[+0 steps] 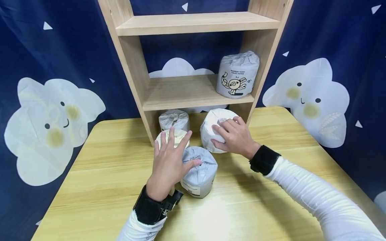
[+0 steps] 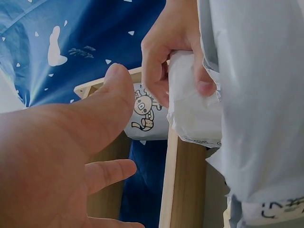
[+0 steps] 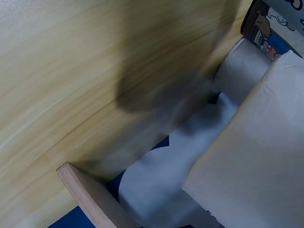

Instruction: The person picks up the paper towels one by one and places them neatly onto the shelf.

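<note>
The grip of the right hand (image 1: 236, 139) pinched a white roll (image 1: 208, 132) by its top, before the lower opening of the shelf unit (image 1: 196, 23). The left hand (image 1: 169, 164), fingers spread and released, hovered beside a grey roll (image 1: 197, 187) on the bench (image 1: 105, 190), hiding part of a cream roll (image 1: 180, 135). On the middle shelf (image 1: 178, 93), a printed roll (image 1: 238, 75) read "BAMBOO" and "TOILET PAPER".

head cam's up high, looking fwd + down at shelf (image 1: 197, 24) & table (image 1: 114, 174). L wrist cam's rolled sideways, rly close, facing shelf past L hand (image 1: 167, 164). R wrist cam's tilted too, close over table. head + L wrist both catch R hand (image 1: 234, 136) & cartoon roll (image 1: 237, 76).
</note>
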`<state>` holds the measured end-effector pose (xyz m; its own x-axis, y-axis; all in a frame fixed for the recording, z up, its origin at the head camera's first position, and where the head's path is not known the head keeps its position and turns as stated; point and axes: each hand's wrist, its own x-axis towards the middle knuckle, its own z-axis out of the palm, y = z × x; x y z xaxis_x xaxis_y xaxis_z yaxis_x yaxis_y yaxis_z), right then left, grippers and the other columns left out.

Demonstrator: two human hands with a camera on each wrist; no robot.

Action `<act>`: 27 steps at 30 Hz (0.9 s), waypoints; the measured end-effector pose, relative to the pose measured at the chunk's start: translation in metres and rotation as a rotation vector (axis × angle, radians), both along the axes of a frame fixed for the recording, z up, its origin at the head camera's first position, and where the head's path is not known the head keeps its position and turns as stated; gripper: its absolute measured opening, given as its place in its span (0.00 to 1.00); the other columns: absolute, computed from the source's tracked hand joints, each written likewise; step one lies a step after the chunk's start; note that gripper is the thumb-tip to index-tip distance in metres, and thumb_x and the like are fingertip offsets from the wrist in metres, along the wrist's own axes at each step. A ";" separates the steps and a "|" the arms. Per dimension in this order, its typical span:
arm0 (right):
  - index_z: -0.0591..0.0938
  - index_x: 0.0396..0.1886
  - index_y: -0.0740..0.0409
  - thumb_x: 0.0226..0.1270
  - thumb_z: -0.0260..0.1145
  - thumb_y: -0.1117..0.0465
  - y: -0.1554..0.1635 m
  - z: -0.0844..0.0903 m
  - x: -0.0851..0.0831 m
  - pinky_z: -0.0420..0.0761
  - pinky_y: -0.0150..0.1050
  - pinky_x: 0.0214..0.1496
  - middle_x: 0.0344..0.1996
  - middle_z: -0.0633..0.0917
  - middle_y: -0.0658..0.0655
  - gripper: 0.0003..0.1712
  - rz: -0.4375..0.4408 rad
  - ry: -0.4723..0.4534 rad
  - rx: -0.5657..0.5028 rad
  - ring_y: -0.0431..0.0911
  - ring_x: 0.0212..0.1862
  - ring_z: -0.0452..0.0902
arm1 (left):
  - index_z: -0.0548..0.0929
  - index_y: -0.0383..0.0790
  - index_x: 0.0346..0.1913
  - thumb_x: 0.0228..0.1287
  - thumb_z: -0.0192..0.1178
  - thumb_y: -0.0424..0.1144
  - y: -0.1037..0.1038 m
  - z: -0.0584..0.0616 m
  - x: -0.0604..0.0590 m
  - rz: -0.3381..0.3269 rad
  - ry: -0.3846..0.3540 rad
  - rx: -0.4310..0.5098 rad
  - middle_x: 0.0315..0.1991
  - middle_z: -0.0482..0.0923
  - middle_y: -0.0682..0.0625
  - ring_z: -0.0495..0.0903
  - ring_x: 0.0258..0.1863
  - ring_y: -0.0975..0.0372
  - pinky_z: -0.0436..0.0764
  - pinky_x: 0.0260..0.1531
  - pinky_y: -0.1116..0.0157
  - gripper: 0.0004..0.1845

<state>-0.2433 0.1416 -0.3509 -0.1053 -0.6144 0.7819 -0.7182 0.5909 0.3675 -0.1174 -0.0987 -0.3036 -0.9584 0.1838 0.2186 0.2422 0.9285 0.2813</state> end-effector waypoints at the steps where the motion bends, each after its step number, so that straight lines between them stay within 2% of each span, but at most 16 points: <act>1: 0.84 0.42 0.61 0.58 0.63 0.42 0.000 0.001 0.000 0.72 0.52 0.37 0.30 0.84 0.59 0.27 -0.002 0.000 0.003 0.56 0.32 0.79 | 0.62 0.57 0.74 0.50 0.66 0.66 0.000 0.000 0.000 0.000 0.001 -0.001 0.75 0.45 0.32 0.43 0.72 0.34 0.44 0.66 0.37 0.48; 27: 0.84 0.43 0.61 0.59 0.64 0.43 0.000 0.019 0.014 0.71 0.52 0.36 0.31 0.84 0.60 0.26 0.040 0.011 0.011 0.56 0.32 0.79 | 0.63 0.56 0.74 0.50 0.66 0.67 -0.001 0.002 0.002 0.001 0.009 -0.003 0.75 0.46 0.32 0.44 0.71 0.34 0.44 0.66 0.37 0.48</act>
